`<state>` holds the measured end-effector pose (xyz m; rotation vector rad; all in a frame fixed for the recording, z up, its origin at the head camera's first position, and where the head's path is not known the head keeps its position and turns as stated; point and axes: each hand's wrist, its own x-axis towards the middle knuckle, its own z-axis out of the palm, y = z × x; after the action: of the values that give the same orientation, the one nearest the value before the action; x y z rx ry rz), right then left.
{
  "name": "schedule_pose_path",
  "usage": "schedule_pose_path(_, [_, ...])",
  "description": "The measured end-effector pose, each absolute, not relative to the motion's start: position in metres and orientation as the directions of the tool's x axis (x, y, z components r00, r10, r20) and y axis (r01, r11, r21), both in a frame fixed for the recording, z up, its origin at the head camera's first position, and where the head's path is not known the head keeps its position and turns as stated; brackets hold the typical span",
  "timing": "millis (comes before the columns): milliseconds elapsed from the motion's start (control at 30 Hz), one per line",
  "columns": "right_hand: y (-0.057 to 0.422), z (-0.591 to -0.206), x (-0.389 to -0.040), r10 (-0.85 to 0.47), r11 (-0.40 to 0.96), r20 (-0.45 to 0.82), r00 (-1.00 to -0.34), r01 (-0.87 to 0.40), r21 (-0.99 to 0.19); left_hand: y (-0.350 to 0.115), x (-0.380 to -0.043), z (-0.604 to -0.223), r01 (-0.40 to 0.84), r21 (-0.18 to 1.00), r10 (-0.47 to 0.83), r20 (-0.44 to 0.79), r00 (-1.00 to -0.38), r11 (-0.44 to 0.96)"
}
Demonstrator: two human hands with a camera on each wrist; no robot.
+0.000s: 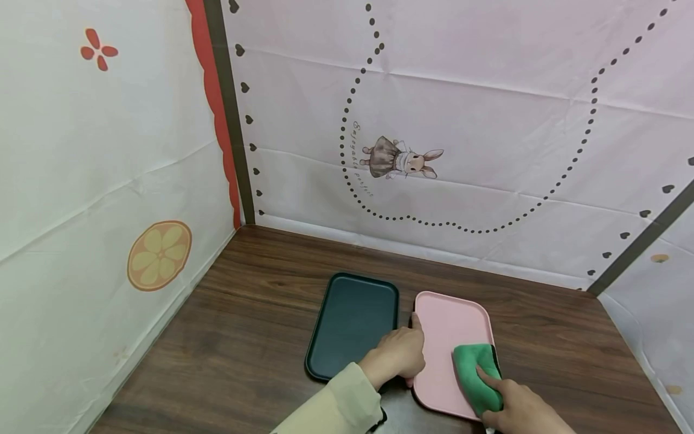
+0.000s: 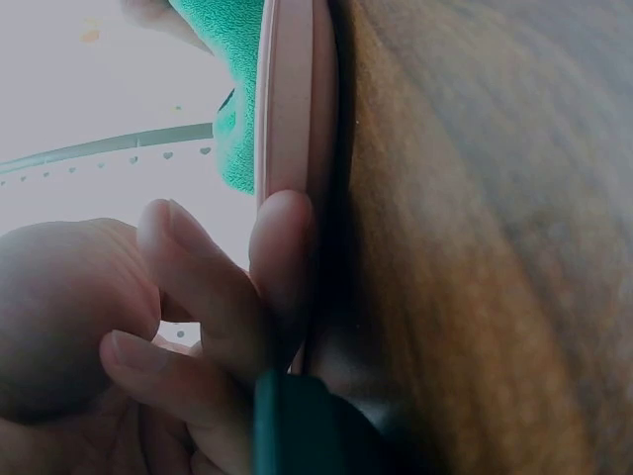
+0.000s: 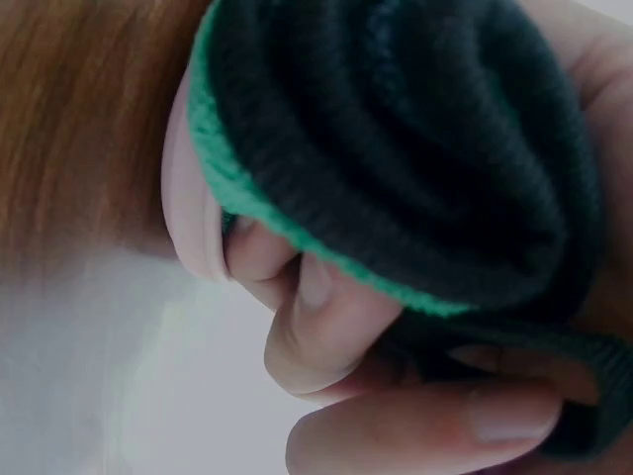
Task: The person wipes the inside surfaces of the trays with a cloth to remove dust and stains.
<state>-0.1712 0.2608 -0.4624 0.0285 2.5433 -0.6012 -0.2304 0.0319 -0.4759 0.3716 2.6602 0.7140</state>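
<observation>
A pink tray (image 1: pixel 446 337) lies on the wooden table, its long sides running away from me. Along its left rim rests my left hand (image 1: pixel 398 354), the index finger stretched forward; in the left wrist view a fingertip (image 2: pixel 282 237) touches the tray's side. My right hand (image 1: pixel 522 408) grips a folded green cloth (image 1: pixel 477 377), which lies on the tray's near right part and over its right rim. Dark edging on the folded cloth (image 3: pixel 396 188) shows in the right wrist view, where fingers curl under it. Part of the right palm is hidden behind the cloth.
A dark green tray (image 1: pixel 352 328) lies left of the pink one, close to my left hand. White printed sheets (image 1: pixel 466 108) hang behind and on both sides of the wooden table (image 1: pixel 228 337).
</observation>
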Motion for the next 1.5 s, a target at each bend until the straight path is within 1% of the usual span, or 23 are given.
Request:
schedule_pose_path(300, [0.258, -0.461, -0.172, -0.082, 0.935, -0.489, -0.869, 0.103, -0.339, 0.032, -0.23, -0.477, 0.146, 0.542, 0.338, -0.275, -0.9, 0.828])
schedule_pose_path(567, [0.258, -0.464, -0.172, -0.081, 0.956, -0.445, -0.892, 0.057, -0.288, 0.032, -0.229, -0.476, 0.145, 0.541, 0.336, -0.272, -0.902, 0.828])
schedule_pose_path(967, [0.252, -0.463, -0.171, -0.059, 0.966, -0.449, -0.892, 0.062, -0.251, 0.032, -0.23, -0.476, 0.151, 0.531, 0.339, -0.278, -0.899, 0.834])
schedule_pose_path(1333, [0.243, -0.461, -0.17, -0.067, 0.975, -0.405, -0.912, 0.027, -0.221, 0.032, -0.231, -0.479, 0.167, 0.522, 0.345, -0.264, -0.901, 0.836])
schedule_pose_path(1500, [0.24, -0.463, -0.17, -0.074, 0.976, -0.365, -0.928, 0.007, -0.216, 0.033, -0.231, -0.479, 0.165, 0.53, 0.345, -0.26, -0.902, 0.832])
